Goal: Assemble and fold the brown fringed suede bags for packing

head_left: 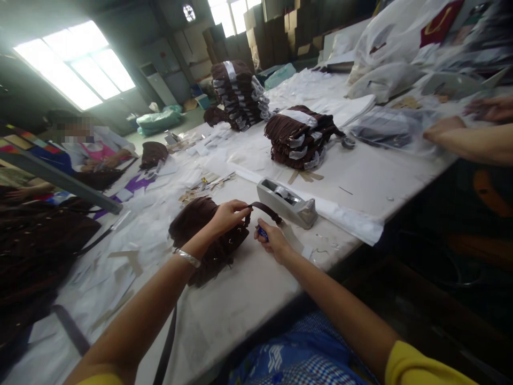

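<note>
A dark brown fringed bag [200, 230] lies on the white table [248, 289] in front of me. My left hand [228, 215] is closed, pinching the bag's brown strap [266, 209] near where it joins the bag. The strap arches to the right over my right hand [274, 240]. That hand is closed round a small blue object [262, 232] just under the strap. A silver bangle [187, 258] sits on my left wrist.
A grey tape dispenser [288, 202] stands just beyond my hands. Stacks of brown fringed bags [300, 136] [236, 93] rise farther back. Paper scraps litter the left side. Another person's hands [460, 128] work at the right; a seated person [92, 149] is at left.
</note>
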The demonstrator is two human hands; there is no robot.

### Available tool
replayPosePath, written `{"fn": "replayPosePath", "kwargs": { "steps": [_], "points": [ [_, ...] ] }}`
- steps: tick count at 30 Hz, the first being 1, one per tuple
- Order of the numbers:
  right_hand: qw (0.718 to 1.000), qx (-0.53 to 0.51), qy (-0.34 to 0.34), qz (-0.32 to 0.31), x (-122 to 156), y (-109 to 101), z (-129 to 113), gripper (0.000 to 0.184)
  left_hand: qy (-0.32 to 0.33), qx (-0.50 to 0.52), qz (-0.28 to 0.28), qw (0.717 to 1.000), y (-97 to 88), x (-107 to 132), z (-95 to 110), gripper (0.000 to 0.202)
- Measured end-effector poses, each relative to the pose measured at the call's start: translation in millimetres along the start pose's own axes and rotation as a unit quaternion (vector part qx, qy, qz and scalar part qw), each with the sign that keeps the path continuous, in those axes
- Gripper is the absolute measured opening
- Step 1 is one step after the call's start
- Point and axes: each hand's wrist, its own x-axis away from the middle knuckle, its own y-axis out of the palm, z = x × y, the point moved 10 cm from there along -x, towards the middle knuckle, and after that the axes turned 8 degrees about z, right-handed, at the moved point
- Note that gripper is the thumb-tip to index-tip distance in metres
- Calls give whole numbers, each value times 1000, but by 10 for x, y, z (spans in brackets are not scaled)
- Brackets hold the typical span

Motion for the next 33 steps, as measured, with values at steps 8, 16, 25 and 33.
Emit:
{"fn": "replayPosePath", "kwargs": {
  "steps": [8, 16, 25, 33],
  "points": [
    [998, 6, 20, 51, -109, 18, -5, 35, 136, -90, 14, 987, 45, 92, 284, 26],
    [997, 22, 22, 66, -88, 0, -29, 33, 143, -86, 9, 986, 74, 95, 284, 26],
    [998, 13, 10, 58, -121, -4, 25, 44, 148, -80, 5, 986, 65, 107, 319, 28],
    [997, 24, -10, 79, -109, -22, -11, 34, 146, -72, 2, 987, 78, 122, 320, 24]
  ]
}}
